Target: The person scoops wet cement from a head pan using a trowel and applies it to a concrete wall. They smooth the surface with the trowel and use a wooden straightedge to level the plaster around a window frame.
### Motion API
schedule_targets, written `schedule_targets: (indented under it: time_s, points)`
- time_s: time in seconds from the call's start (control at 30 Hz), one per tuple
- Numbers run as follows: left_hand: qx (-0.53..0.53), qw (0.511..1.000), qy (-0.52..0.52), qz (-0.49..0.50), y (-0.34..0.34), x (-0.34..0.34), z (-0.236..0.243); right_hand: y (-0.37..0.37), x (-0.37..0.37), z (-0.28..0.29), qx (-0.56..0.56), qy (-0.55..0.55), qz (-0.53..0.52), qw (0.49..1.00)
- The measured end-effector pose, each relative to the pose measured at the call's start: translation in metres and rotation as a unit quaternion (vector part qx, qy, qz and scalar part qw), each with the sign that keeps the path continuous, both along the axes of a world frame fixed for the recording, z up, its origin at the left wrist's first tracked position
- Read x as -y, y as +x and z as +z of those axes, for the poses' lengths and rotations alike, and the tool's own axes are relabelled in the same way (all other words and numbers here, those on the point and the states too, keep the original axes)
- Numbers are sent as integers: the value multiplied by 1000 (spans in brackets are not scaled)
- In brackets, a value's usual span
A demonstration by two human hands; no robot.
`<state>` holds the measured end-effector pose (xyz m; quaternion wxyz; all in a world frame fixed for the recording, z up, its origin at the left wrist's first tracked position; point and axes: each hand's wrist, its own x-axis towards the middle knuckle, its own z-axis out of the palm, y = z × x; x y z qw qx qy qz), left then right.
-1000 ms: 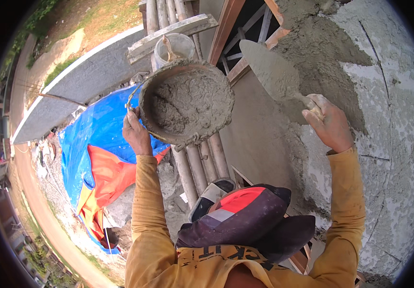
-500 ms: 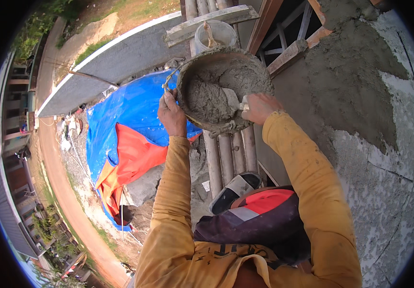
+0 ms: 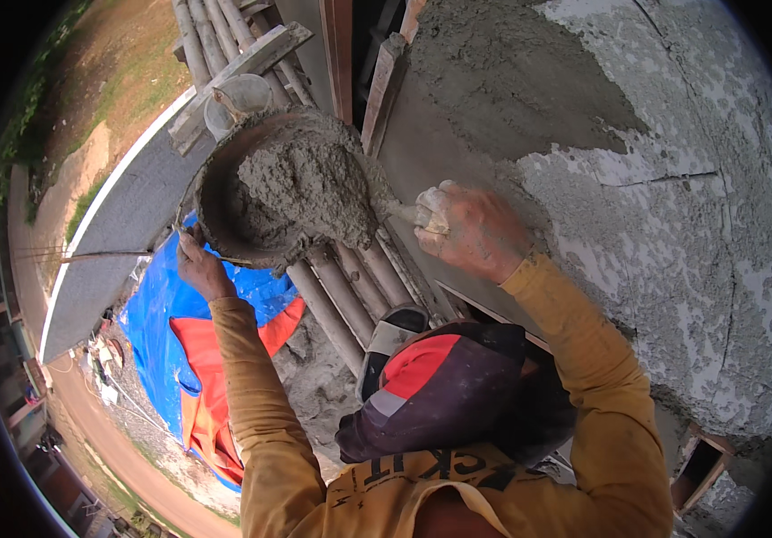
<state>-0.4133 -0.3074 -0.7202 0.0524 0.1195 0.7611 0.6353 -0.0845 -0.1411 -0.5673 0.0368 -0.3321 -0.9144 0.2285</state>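
Note:
My left hand (image 3: 204, 267) is closed on the near left edge of a round mortar bucket (image 3: 218, 208), which is tilted above the pole scaffold. Wet grey mortar (image 3: 292, 184) is heaped inside it toward the right. My right hand (image 3: 477, 231) is wrapped around the pale, mortar-smeared handle of a trowel (image 3: 401, 212) at the bucket's right rim. Mortar hides most of the blade. To the right stands a wall partly coated with fresh wet plaster (image 3: 502, 76), with rough, whitish older surface (image 3: 619, 206) beside it.
Scaffold poles (image 3: 341, 291) run below the bucket, with a plank (image 3: 256, 67) across them and a clear plastic pail (image 3: 241, 100) behind. Wooden frame pieces (image 3: 384, 94) edge an opening. Below left lie a blue tarp (image 3: 157, 314) and an orange sheet (image 3: 202, 359). My shoe (image 3: 390, 345) is by the poles.
The bucket has shifted left in view and tipped, its mortar now heaped toward the right. My right hand has drawn the trowel from inside the bucket to its right rim. The view has turned toward the wall.

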Motion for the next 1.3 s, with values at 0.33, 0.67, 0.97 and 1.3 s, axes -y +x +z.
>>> schedule_targets:
  time_s: [0.33, 0.67, 0.97, 1.3]
  points:
    - [1, 999, -18, -41, -4, -9, 0, 173, 16, 18, -45, -402, -403, 821]
    - [-9, 1000, -13, -15, 4, -7, 5, 130, 2, 68, 72, -34, -168, 983]
    - [-25, 999, -17, 31, 5, -6, 4, -127, -77, -57, 209, 272, 113, 932]
    - [-18, 998, -47, 34, 8, 1, 5, -145, -32, -79, 213, -84, 120, 966]
